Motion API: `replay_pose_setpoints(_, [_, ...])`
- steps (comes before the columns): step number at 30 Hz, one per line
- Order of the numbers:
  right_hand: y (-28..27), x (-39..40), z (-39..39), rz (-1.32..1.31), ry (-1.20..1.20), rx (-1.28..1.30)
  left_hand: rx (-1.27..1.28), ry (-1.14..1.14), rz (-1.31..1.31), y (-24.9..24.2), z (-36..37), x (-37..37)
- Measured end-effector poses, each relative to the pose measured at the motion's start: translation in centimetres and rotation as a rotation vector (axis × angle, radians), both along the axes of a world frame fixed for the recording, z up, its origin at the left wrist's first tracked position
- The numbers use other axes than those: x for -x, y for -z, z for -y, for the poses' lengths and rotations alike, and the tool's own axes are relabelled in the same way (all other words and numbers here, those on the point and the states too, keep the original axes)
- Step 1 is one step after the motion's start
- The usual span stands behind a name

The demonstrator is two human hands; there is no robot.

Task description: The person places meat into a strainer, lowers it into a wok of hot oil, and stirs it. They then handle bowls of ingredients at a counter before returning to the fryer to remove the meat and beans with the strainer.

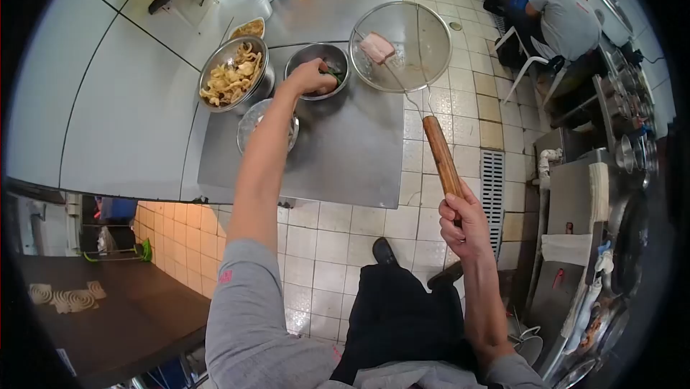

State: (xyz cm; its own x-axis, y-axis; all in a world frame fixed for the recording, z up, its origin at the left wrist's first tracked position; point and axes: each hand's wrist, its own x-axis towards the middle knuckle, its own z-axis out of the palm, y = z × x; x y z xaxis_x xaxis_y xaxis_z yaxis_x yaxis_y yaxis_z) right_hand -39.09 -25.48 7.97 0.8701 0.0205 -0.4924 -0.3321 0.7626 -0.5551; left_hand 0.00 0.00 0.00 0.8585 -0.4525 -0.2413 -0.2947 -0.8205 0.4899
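Note:
My right hand (467, 220) is wrapped round the wooden handle of a long wire-mesh strainer (424, 66). In the strainer's mesh lies a block of pale pink meat (377, 48). My left hand (307, 78) reaches down into a steel bowl (316, 48), its fingers curled and partly hidden; what they hold, if anything, does not show. Something green (335, 71) and some pinkish food show in that bowl beside the fingers. A clear bowl (251, 124) stands partly under my left forearm. To the left, another steel bowl (228, 109) is heaped with fried golden-brown pieces (233, 76).
The bowls stand on a steel worktop (345, 166); the strainer reaches past its right edge. A small dish (249, 28) sits behind them. At the upper right a person in a grey shirt (564, 19) is by a white plastic chair (528, 62). Cooking equipment (575, 209) lines the right.

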Motion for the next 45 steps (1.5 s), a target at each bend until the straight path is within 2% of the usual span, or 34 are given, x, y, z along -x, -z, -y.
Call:
replay_pose_setpoints(2, [-0.3, 0.2, 0.2, -0.013, 0.003, 0.009, 0.038, -0.101, -0.001, -0.1, 0.6, 0.9])
replay_pose_setpoints(5, [-0.1, -0.2, -0.3, 0.002, 0.000, -0.003, 0.321, -0.206, -0.137, -0.7, -0.5, 0.0])
replay_pose_setpoints(8, [-0.1, 0.3, 0.0, 0.004, -0.001, -0.013, 0.476, -0.221, -0.065, -1.5, -0.9, -0.5])
replay_pose_setpoints(12, [-1.2, 1.0, 0.1, -0.005, -0.044, 0.010, 0.644, -0.209, -0.006, -5.9, 0.8, -0.4])
replay_pose_setpoints(15, [-2.3, 1.9, 0.2, -0.014, -0.073, 0.026, 0.487, -0.086, 0.337, -10.7, 5.1, 0.6])
replay_pose_setpoints(18, [-2.9, 3.2, 0.4, -0.016, -0.076, 0.016, 0.224, 0.027, 0.621, -14.0, 9.4, 2.0])
replay_pose_setpoints(23, [-2.1, 5.2, 2.4, 0.001, -0.032, -0.089, 0.461, -0.089, 0.683, -16.7, 11.3, 4.2])
replay_pose_setpoints(25, [-1.5, 6.8, 3.8, 0.023, 0.005, -0.114, 0.619, -0.036, 0.679, -16.5, 11.1, 4.8])
replay_pose_setpoints(27, [-1.1, 9.0, 5.3, 0.036, 0.053, -0.145, 0.597, -0.078, 0.706, -17.6, 11.4, 9.0])
replay_pose_setpoints(30, [-1.6, 12.9, 8.0, 0.065, 0.168, -0.171, 0.608, -0.036, 0.623, -16.9, 11.8, 13.6])
replay_pose_setpoints(31, [-1.9, 14.6, 8.9, 0.063, 0.218, -0.172, 0.701, 0.019, 0.583, -16.2, 12.2, 15.4])
replay_pose_setpoints(33, [-2.8, 18.5, 11.4, 0.068, 0.330, -0.156, 0.638, 0.087, 0.616, -15.4, 13.1, 19.8])
replay_pose_setpoints(34, [-3.0, 21.1, 12.5, 0.077, 0.442, -0.150, 0.669, 0.064, 0.531, -14.3, 13.5, 21.8])
replay_pose_setpoints(36, [-3.3, 25.0, 14.8, 0.113, 0.596, -0.143, 0.608, 0.220, 0.500, -12.8, 14.4, 26.4])
replay_pose_setpoints(39, [-4.2, 31.2, 19.8, 0.147, 0.829, -0.010, 0.568, 0.394, 0.407, -10.0, 16.6, 33.9])
replay_pose_setpoints(41, [-6.6, 35.7, 23.1, 0.163, 0.980, 0.165, 0.544, 0.415, 0.284, -7.4, 17.2, 39.7])
replay_pose_setpoints(43, [-7.4, 39.9, 28.1, 0.056, 1.148, 0.254, 0.500, 0.459, 0.228, -3.7, 18.1, 44.4])
replay_pose_setpoints(45, [-7.5, 44.0, 34.4, -0.061, 1.230, 0.432, 0.335, 0.517, 0.257, -0.3, 18.8, 49.0])
